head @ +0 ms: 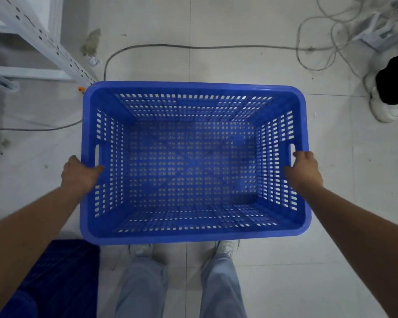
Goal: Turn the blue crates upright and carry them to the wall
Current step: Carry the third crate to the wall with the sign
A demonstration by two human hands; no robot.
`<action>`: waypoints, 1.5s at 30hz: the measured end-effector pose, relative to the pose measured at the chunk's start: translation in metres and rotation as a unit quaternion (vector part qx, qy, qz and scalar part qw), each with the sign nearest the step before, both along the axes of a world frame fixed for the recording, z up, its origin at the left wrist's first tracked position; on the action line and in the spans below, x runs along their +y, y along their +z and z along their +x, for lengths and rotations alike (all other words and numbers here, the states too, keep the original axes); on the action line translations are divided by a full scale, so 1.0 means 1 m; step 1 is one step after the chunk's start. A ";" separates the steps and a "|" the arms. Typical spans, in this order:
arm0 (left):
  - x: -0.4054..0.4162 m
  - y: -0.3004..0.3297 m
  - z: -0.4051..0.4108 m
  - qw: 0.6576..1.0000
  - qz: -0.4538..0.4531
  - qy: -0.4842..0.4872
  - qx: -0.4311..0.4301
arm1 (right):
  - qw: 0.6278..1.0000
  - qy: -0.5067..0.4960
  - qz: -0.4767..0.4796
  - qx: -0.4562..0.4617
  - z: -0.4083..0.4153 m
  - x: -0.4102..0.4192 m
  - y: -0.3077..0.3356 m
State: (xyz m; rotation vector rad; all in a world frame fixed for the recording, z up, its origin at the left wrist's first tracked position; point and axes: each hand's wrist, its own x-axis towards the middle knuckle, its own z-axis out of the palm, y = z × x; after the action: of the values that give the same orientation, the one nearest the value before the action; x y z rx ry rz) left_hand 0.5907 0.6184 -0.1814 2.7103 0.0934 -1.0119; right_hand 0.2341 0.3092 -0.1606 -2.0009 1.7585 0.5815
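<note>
Crate (193, 161): upright, empty, held out front above the floor (262, 65). Left hand (79, 173) and right hand (305, 169) each gripped a side rim by its handle slot. Advice: keep level, step over cable (193, 46).

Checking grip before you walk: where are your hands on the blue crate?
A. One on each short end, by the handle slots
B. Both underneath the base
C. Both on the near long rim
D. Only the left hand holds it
A: the left hand and right hand each grip a short end of the upright blue crate, beside its handle slots.
</note>
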 end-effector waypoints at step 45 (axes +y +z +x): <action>0.020 0.266 0.040 0.949 -0.197 0.115 0.216 | 0.943 -0.248 0.021 -0.220 -0.065 -0.029 0.232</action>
State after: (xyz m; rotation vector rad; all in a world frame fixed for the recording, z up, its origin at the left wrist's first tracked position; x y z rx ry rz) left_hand 0.6309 0.6384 0.0843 2.0357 0.2490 -1.3638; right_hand 0.1692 0.2804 0.0715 -1.4222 1.8299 0.0020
